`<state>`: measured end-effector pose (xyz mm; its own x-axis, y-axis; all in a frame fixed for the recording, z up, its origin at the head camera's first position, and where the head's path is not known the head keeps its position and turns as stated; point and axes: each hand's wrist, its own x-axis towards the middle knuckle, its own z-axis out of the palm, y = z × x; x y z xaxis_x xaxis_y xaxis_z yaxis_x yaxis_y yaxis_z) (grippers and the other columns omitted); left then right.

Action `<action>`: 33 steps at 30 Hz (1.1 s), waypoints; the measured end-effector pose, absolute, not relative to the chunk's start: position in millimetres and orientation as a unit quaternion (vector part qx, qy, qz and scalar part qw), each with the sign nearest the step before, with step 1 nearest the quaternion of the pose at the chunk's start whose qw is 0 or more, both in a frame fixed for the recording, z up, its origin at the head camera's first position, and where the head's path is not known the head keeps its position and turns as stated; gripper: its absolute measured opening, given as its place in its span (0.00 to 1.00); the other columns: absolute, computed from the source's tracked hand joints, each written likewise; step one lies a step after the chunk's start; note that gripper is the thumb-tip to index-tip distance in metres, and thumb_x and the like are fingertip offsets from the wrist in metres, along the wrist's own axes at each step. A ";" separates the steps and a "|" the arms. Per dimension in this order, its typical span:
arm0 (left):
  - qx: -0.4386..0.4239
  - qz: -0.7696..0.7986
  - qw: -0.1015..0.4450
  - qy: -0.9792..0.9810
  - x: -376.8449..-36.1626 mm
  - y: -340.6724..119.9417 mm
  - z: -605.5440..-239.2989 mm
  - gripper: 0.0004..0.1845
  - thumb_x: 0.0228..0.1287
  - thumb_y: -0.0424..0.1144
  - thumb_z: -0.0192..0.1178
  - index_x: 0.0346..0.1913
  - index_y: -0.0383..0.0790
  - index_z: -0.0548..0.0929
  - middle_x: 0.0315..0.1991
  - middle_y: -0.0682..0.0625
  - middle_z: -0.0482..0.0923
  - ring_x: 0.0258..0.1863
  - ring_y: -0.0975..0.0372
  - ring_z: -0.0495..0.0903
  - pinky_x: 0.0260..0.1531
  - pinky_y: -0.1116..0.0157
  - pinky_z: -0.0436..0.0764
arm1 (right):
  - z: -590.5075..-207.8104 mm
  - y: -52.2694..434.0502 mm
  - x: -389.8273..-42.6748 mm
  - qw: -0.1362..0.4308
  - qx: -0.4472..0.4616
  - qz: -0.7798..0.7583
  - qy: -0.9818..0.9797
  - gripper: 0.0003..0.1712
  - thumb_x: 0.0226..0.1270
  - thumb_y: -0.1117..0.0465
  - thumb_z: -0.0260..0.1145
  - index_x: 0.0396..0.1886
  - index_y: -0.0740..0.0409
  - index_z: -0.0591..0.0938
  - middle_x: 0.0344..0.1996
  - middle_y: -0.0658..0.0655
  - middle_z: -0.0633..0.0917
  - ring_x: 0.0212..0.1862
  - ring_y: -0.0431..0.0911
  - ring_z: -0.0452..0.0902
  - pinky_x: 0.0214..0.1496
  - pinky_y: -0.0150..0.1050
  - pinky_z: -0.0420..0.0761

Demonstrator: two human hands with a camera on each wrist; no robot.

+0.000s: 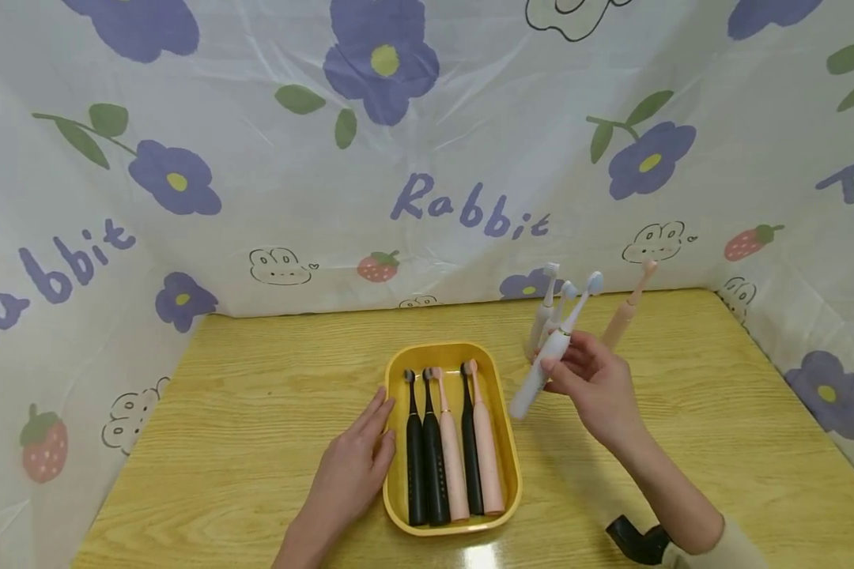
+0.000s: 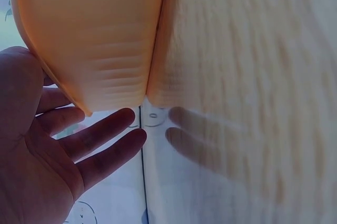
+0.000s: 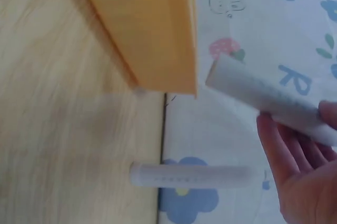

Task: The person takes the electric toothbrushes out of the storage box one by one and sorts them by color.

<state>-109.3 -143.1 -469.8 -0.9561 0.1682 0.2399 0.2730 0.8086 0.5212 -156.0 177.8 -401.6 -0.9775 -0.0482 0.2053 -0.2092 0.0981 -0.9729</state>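
White plastic is the brush [image 1: 557, 343] in the right hand [image 1: 601, 387]. Thumb and fingers are closed on its handle and clamp it firmly; the brush is tilted, with its light blue bristles up and its lower end near the right edge of the tray [image 1: 462, 530], but apart from it. So the brush is in the air, outside the tray.

The left hand [image 1: 349, 474] is at the left side of the tray and touches it. Its fingers are rather straight and spread apart, not gripping any brush.

Inside the yellow tray five brushes lie side by side, heads pointing away from the person. From left to right they are black [image 1: 416, 470], black, pink [image 1: 454, 462], black and pink.

Behind the right hand, two pale brushes [image 1: 541, 320] and one pink brush [image 1: 619, 324] stand upright on the wooden table [image 1: 270, 411]. Behind the table hangs a cloth [image 1: 470, 142] with purple flowers and the word "Rabbit".
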 end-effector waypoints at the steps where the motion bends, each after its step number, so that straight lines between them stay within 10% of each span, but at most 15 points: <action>1: -0.117 -0.286 0.092 -0.947 -109.2 -143.3 -469.8 0.26 0.75 0.37 0.60 0.72 0.37 0.74 0.75 0.44 0.67 0.64 0.48 0.77 0.59 0.48 0.80 | -403.1 178.9 -155.7 0.080 0.074 0.654 -0.748 0.24 0.73 0.72 0.64 0.65 0.76 0.73 0.51 0.76 0.82 0.46 0.39 0.86 0.41 0.40 0.89; 13: -0.121 -0.286 0.097 -0.946 -110.8 -143.0 -469.2 0.26 0.74 0.36 0.60 0.72 0.35 0.75 0.74 0.43 0.67 0.63 0.48 0.78 0.57 0.48 0.81 | -444.6 191.5 -172.3 0.251 0.017 0.516 -0.819 0.19 0.66 0.72 0.72 0.55 0.71 0.80 0.42 0.66 0.88 0.42 0.38 0.85 0.38 0.19 0.80; 19: -0.119 -0.284 0.096 -0.946 -109.8 -143.1 -470.4 0.26 0.74 0.36 0.61 0.72 0.35 0.75 0.74 0.43 0.67 0.63 0.48 0.77 0.58 0.48 0.80 | -459.9 187.0 -182.4 0.254 0.037 0.509 -0.821 0.18 0.67 0.72 0.71 0.55 0.72 0.80 0.43 0.69 0.87 0.47 0.62 0.86 0.40 0.16 0.77; 33: -0.117 -0.289 0.093 -0.945 -109.6 -142.9 -468.6 0.25 0.74 0.36 0.60 0.72 0.36 0.75 0.75 0.43 0.67 0.63 0.48 0.78 0.58 0.48 0.81 | -469.3 182.7 -192.1 0.259 0.053 0.497 -0.826 0.20 0.67 0.71 0.71 0.57 0.71 0.79 0.46 0.68 0.87 0.46 0.61 0.86 0.40 0.16 0.78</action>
<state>-109.6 -142.9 -468.6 -0.9550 0.1682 0.2444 0.2761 0.8053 0.5246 -192.1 182.7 -469.3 -0.8602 0.1694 0.4809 -0.3457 0.4995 -0.7943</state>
